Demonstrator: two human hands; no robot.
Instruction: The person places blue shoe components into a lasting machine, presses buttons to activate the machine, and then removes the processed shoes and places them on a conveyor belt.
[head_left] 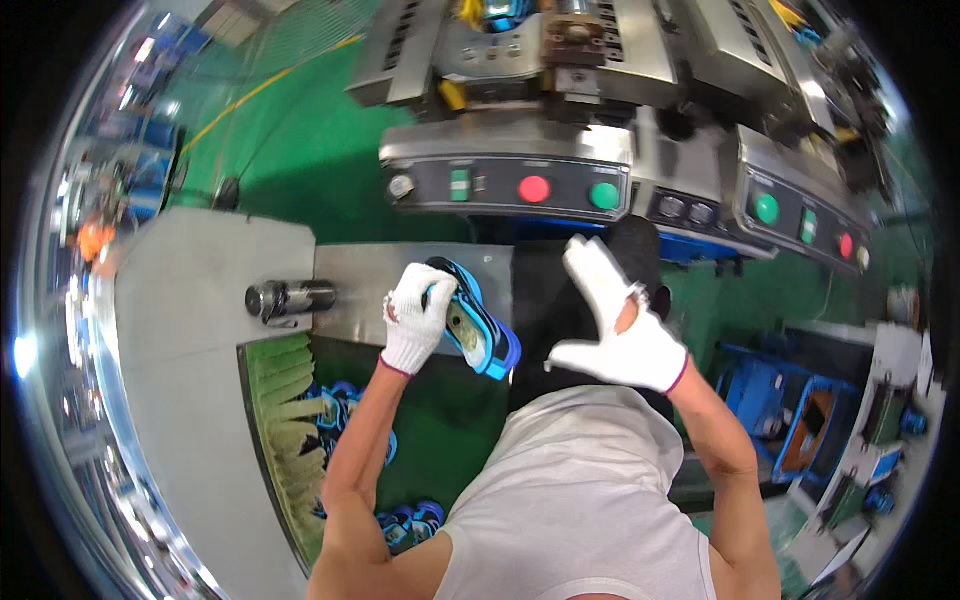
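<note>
A white knit glove covers my left hand [420,312], whose fingers are closed round the edge of a blue-and-black shoe upper [472,325]. The upper hangs tilted over a metal shelf, its pale inner side partly showing. My right hand [622,325], gloved in white as well, holds nothing. Its fingers are stretched out and the thumb stands wide apart, above my dark-trousered leg. Part of the right glove is folded back near the thumb, baring some skin.
Ahead stands a machine whose control panel [508,186] has red and green buttons; a second panel [800,205] is to its right. Left are a grey table [185,400], a dark bottle [290,298] and green bristle-like strips [280,390]. More blue uppers [412,525] lie low.
</note>
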